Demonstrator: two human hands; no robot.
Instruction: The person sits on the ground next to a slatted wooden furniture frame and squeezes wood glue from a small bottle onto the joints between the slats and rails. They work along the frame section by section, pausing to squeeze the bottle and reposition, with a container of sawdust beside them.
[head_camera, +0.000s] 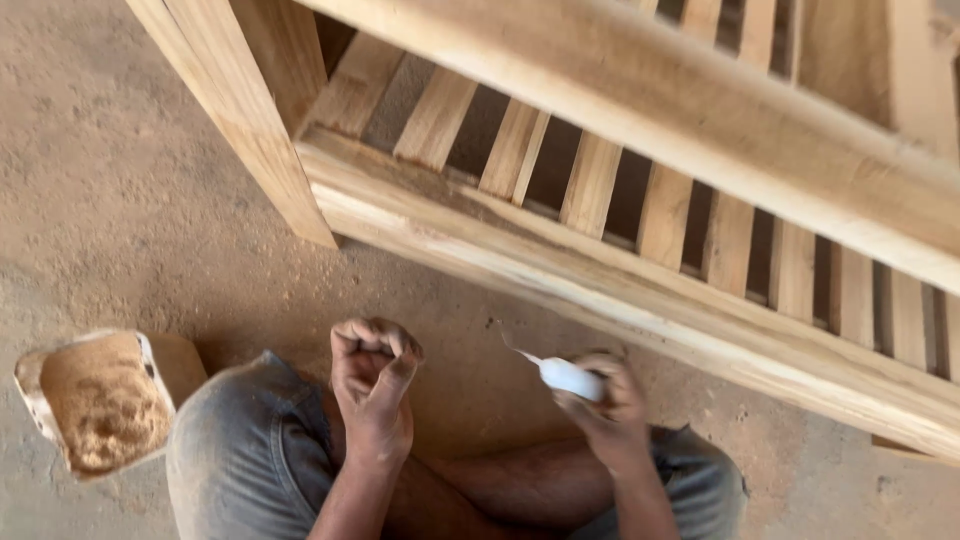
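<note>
Both hands low: right hand blurred, gripping half-hidden white tube.

A cut-open container filled with sawdust sits on the dusty floor near its lower left edge. A pale wooden frame with a row of upright slats fills the upper right, its corner post standing on the floor.

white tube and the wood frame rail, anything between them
Nothing solid: in the head view only bare dusty floor separates the white tube, held in the right hand, from the rail.
</note>
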